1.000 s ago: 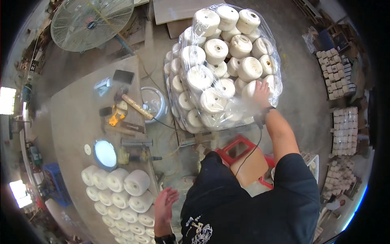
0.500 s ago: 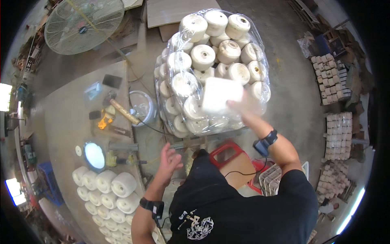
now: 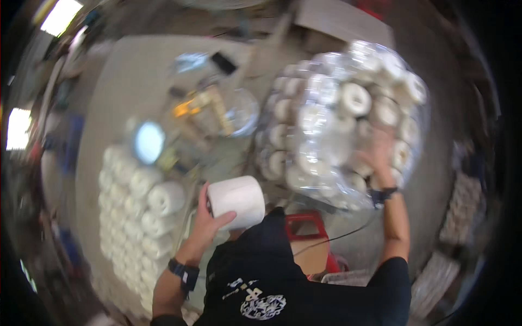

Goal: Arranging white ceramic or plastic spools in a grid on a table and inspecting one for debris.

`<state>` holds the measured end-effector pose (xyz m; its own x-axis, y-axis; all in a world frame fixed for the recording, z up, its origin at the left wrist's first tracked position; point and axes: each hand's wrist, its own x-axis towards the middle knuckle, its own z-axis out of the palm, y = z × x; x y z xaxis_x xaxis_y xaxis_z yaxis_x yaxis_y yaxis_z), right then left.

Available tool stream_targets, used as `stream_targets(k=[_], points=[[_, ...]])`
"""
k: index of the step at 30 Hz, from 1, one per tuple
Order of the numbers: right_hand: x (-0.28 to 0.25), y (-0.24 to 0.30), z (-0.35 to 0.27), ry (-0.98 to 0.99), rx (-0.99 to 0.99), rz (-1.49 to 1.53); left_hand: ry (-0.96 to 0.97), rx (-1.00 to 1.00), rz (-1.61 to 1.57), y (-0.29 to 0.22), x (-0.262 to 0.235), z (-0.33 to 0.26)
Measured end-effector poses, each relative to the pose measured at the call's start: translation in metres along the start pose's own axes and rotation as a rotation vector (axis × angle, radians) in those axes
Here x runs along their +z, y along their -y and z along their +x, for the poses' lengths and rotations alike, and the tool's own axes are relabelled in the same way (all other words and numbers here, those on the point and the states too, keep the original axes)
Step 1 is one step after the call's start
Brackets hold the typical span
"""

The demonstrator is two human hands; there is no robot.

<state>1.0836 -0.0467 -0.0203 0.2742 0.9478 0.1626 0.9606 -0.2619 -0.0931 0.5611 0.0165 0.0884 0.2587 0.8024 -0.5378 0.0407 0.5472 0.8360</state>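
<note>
Nearest the body, the left hand (image 3: 209,221) was curled round one end of a white roll (image 3: 239,201), its thumb laid on the lower side and its fingers mostly hidden behind. The roll hung tilted in the air, beside the dark shirt (image 3: 326,304). A firm palm against the end and a light, spread touch on the side would probably have served best, keeping the wound surface from dents and scuffs. A red stool (image 3: 305,221) stood between the two forearms. Farther out, the right hand (image 3: 379,151) was over the wrapped stack (image 3: 314,118) of similar rolls (it was too blurred to tell how far its fingers were spread, or whether they had hold of anything). There, care with the clear film seemed wise: fingers kept inside its edge, and any roll drawn straight out so as not to snag. Off to the left, more rolls (image 3: 166,199) stood in rows on the table (image 3: 133,68), with a yellow tool (image 3: 186,108) lying beyond them

As for writing, the shirt bore a white print, letter-like marks beside a rounded pattern. No label showed on the held roll, and none could be made out on the stack
</note>
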Motion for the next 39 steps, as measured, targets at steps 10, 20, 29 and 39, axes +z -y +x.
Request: stream_targets(k=[10,20,29,39], points=[[0.109,-0.191,-0.040,0.217,0.304,-0.256,-0.755,0.088,0.119,0.041,-0.151,-0.098],[0.102,-0.112,-0.009,0.105,0.476,0.327,-1.357,0.064,0.083,0.066,-0.243,-0.205],[-0.027,0.120,0.014,-0.189,0.424,0.890,-1.790,-0.063,0.199,0.118,-0.343,-0.289],[-0.032,0.378,-0.060,0.401,0.655,1.875,-2.002,-0.171,0.444,0.138,-0.593,-0.357]])
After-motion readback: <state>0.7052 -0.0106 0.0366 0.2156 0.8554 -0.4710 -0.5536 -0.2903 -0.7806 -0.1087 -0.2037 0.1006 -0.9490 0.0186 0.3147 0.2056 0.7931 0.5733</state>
